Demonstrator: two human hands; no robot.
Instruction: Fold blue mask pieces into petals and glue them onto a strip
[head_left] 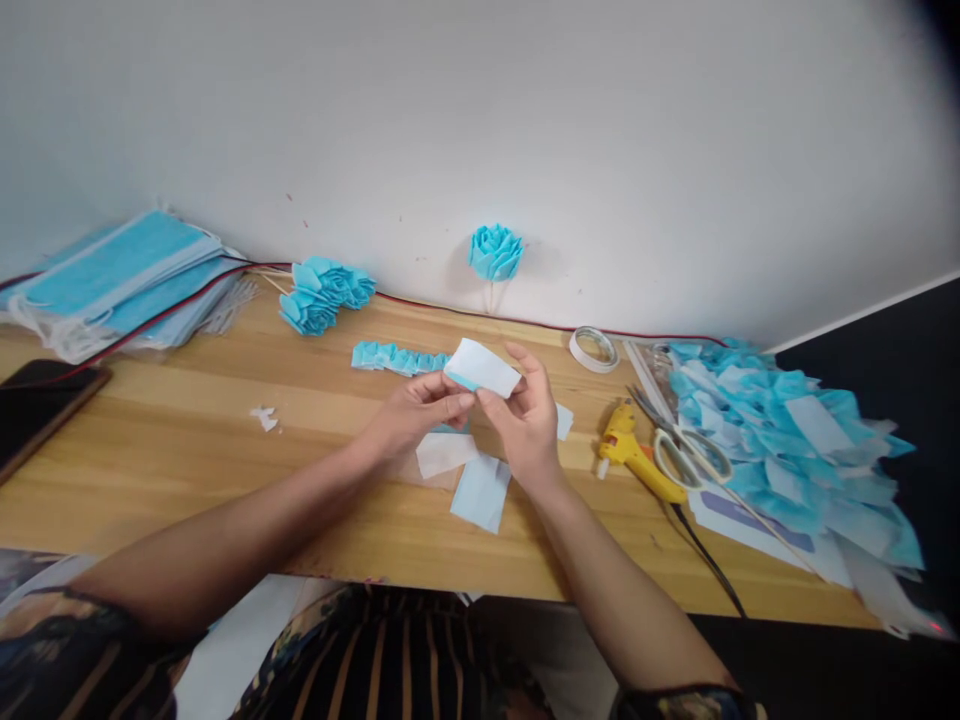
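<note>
Between both hands, above the middle of the table, is a small rectangular piece of mask fabric [484, 368], white on the side I see with a blue strip along its lower edge. My left hand [420, 408] pinches its lower left corner. On its right side, my right hand [529, 418] grips it with the thumb in front and fingers behind. Below the hands lie a white fabric piece [444, 456] and a pale blue piece [481, 494]. Just behind my left hand sits a row of folded blue petals [394, 358].
Blue masks [127, 270] are stacked at the left by a phone [45, 410]. Fabric flowers [319, 293] lie at the back; one flower [495, 252] leans on the wall. To the right are tape [594, 337], a yellow glue gun [619, 436], scissors [694, 455] and piled blue pieces [795, 440].
</note>
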